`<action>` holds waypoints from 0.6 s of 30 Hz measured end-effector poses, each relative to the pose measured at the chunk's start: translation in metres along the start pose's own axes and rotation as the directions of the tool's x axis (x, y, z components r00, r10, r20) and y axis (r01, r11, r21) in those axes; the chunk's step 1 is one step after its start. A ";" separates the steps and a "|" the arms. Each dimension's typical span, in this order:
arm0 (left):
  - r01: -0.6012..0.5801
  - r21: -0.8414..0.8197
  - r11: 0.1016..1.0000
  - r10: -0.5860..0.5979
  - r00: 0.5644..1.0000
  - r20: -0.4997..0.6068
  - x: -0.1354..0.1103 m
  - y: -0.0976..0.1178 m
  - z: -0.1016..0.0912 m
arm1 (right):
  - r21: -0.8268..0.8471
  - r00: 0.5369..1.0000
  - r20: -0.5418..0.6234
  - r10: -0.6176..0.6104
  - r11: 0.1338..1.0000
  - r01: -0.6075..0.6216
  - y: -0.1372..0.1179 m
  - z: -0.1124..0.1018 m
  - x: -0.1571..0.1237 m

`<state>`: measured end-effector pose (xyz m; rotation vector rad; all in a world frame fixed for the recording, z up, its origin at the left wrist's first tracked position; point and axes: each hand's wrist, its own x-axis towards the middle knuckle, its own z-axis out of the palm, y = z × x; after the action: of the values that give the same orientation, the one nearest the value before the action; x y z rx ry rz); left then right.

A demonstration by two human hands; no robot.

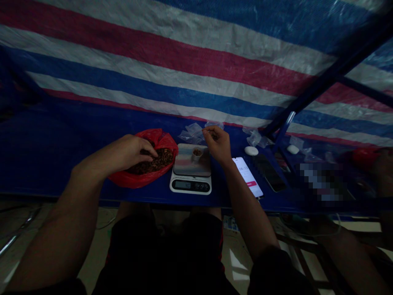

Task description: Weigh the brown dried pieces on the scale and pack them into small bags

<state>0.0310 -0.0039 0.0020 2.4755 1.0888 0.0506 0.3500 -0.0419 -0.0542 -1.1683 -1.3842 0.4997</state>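
Observation:
My left hand reaches over an opened red plastic bag, its thumb and fingers apart just above small brown pieces that look like dried bits or seeds. To the right of the bag, a white digital kitchen scale has a metal plate and a lit display too dim to read surely. A small cup with brown pieces in it stands on the plate. Beyond the plate's right back corner is my right hand, fingers curled together; what they hold is too dark to make out.
Clear plastic bags lie behind the scale. Right of my forearm are a lit phone, a dark phone and a white oval case. A blue metal frame rises there, and another person's arm is at far right.

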 end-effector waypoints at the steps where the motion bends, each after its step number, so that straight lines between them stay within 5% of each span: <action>1: 0.006 -0.002 1.000 -0.006 1.000 0.007 0.000 0.002 -0.001 | -0.006 1.000 0.001 0.002 1.000 -0.002 0.000 0.000 0.000; 8: -0.011 -0.048 0.999 0.011 1.000 0.005 -0.002 0.014 -0.006 | -0.013 1.000 0.016 0.013 1.000 -0.013 0.000 0.000 0.000; 18: -0.306 -0.159 0.939 0.283 0.947 -0.154 0.043 0.091 -0.019 | -0.002 1.000 -0.026 0.012 1.000 -0.012 0.004 -0.002 0.002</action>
<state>0.1200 -0.0211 0.0497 2.4735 0.7141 0.3877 0.3536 -0.0392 -0.0558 -1.1822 -1.3566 0.4902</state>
